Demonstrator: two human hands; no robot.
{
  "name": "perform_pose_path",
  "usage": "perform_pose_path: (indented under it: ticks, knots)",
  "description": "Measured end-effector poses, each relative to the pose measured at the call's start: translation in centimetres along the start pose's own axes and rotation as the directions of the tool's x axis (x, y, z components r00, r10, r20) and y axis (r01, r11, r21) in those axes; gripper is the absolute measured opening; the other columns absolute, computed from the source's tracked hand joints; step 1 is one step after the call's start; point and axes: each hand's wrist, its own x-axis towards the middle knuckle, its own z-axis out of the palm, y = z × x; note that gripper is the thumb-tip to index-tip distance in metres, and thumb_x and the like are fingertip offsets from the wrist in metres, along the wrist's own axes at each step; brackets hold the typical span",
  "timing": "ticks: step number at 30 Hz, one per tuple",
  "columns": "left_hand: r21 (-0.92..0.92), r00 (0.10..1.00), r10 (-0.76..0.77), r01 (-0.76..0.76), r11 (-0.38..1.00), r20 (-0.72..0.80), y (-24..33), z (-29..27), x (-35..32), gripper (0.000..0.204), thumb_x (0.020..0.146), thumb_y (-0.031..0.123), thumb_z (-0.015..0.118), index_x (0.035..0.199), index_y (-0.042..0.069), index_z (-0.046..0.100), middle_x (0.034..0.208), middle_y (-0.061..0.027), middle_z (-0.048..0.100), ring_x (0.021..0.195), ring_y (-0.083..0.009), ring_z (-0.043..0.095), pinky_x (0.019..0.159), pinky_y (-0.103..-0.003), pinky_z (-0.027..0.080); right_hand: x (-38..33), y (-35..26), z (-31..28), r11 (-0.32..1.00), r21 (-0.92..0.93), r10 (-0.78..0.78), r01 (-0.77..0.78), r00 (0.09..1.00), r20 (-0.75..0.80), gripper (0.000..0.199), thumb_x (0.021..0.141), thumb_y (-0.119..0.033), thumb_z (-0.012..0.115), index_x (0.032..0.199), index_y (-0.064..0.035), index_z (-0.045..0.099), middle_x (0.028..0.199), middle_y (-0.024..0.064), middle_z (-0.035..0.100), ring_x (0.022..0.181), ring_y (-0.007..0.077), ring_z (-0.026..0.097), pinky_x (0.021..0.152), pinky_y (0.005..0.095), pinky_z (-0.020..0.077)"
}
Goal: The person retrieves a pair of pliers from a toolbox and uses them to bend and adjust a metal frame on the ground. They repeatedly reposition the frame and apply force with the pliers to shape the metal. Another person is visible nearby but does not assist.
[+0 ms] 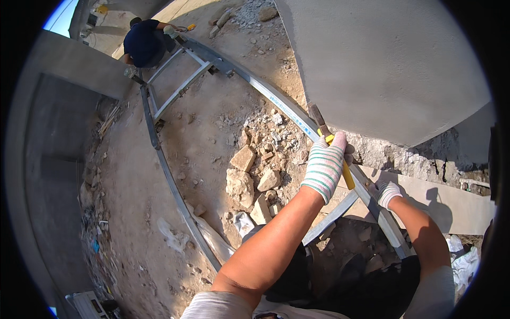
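Bare sandy ground [159, 212] strewn with broken rubble [255, 170] spreads below a grey plastered wall [382, 64], and a long metal ladder-like frame [175, 186] lies across the dirt from the lower right to the far upper left. The left hand [325, 165], in a striped work glove, has its fingers wrapped tight around the yellow handle of a hammer-like tool [334, 154], whose dark head points up toward the foot of the wall, just above the frame's right rail. The right hand [388, 194], in a white glove, rests on that rail near a cross-piece; its fingers appear to curl over the metal, though whether they grip or merely press cannot be told. At the far end of the frame a second person [143, 42] in dark clothes crouches by the rungs. The work in hand looks like knocking or adjusting the rail beside the wall while the other hand steadies it. A next stroke would call for a firm hold on the rail and fingers clear of where the head lands.
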Motion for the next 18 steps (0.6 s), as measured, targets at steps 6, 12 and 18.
perform_pose_path:
  ticks: [6, 12, 18]
  knots:
    - [-0.032, 0.994, 0.041, -0.044, 0.999, -0.1, 0.4, -1.9, -0.4, 0.025, 0.099, 0.025, 0.056, 0.095, 0.0, 0.059, 0.078, -0.0112, 0.066, 0.062, -0.0188, 0.062, 0.063, -0.032, 0.054, 1.8, -1.0, 0.8, 0.998, 0.054, -0.015, 0.014, 0.999, 0.031, 0.056, 0.097, -0.049, 0.036, 0.1, -0.0043, 0.069, 0.098, 0.0228, 0.069, 0.094, 0.0388, 0.066, 0.086, 0.0454, 0.0502]
    - [0.067, 0.99, 0.073, -0.066, 0.996, -0.12, 0.7, -1.1, -0.3, 0.024, 0.098, 0.025, 0.059, 0.103, 0.001, 0.059, 0.084, -0.0116, 0.066, 0.066, -0.02, 0.064, 0.066, -0.036, 0.059, 4.5, 2.1, 2.1, 0.987, 0.098, 0.119, -0.13, 0.987, 0.109, 0.059, 0.096, -0.05, 0.043, 0.11, 0.002, 0.067, 0.108, 0.0302, 0.065, 0.103, 0.0405, 0.064, 0.09, 0.0464, 0.0494]
    - [0.061, 0.994, 0.055, -0.05, 0.997, -0.091, 0.1, -2.1, 0.0, 0.027, 0.096, 0.026, 0.062, 0.103, 0.0, 0.061, 0.086, -0.0121, 0.067, 0.068, -0.0207, 0.065, 0.071, -0.038, 0.06, 5.1, 1.3, 2.0, 0.986, 0.166, -0.014, 0.014, 1.0, 0.002, 0.058, 0.097, -0.048, 0.037, 0.11, -0.0006, 0.067, 0.11, 0.0249, 0.067, 0.103, 0.0406, 0.064, 0.092, 0.0458, 0.0483]
